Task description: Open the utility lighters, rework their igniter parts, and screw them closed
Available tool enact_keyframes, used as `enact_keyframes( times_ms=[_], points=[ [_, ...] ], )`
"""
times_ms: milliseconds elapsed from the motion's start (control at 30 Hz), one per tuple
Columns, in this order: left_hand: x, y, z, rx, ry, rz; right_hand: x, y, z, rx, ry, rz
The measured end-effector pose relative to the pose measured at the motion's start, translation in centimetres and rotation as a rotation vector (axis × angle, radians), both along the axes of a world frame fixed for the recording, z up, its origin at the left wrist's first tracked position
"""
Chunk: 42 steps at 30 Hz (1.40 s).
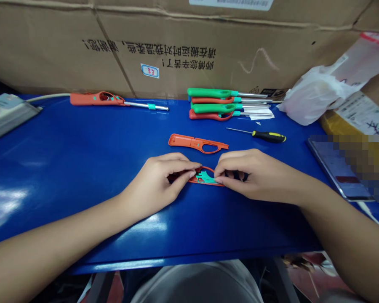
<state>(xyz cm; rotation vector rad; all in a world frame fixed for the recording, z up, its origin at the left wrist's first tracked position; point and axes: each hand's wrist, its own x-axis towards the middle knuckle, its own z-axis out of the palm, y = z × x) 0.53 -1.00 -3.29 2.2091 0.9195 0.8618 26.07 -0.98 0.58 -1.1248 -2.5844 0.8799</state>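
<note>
Head view, as it reaches me on the remote screen: the left hand (154, 185) and right hand (255, 176) meet over an orange lighter shell (208, 181) lying near the front of the blue worktop (50, 189), with a small teal insert (206, 177) sitting in it. The fingers (189, 170) of both hands are pinched together on that shell and insert, their tips close. I cannot tell exactly where each fingertip bears, because the knuckles hide it.

The risk I'd watch is the teal insert: it is small and held only at the fingertips, so a slackened pinch or a twist could pop it free, and the glossy worktop would let it skid. Too much force could also crack the thin orange plastic around the loop. Just beyond lies an empty orange shell half (192, 143), and to its right a black-and-yellow screwdriver (269, 136), whose thin shaft could catch a careless wrist. Green and orange lighters (211, 101) lie side by side at the back.

As for containers, a big cardboard carton (164, 50) stands along the back edge, its inside out of sight, and a white plastic bag (316, 94) slumps at the right, its contents unseen.
</note>
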Motion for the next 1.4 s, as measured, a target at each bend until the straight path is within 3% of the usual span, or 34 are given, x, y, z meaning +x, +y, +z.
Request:
enact_keyframes(
  times_ms=[467, 800, 1033, 1233, 1400],
  points=[
    [0.1, 0.2, -0.1, -0.001, -0.042, 0.117, -0.3, -0.4, -0.5, 0.115, -0.074, -0.009],
    [0.1, 0.2, 0.1, 0.019, -0.048, 0.143, -0.5, -0.6, -0.2, -0.047, 0.032, -0.129],
    [-0.2, 0.0, 1.0, 0.135, -0.047, 0.140, -0.5, -0.8, 0.3, -0.127, 0.131, -0.150],
    [-1.3, 0.6, 1.7, 0.249, 0.123, -0.128, -0.5, -1.2, 0.5, -0.092, 0.036, -0.113],
    [-1.5, 1.0, 1.8, 0.238, 0.185, -0.144, -0.9, -1.2, 0.1, -0.069, 0.028, -0.090]
  ],
)
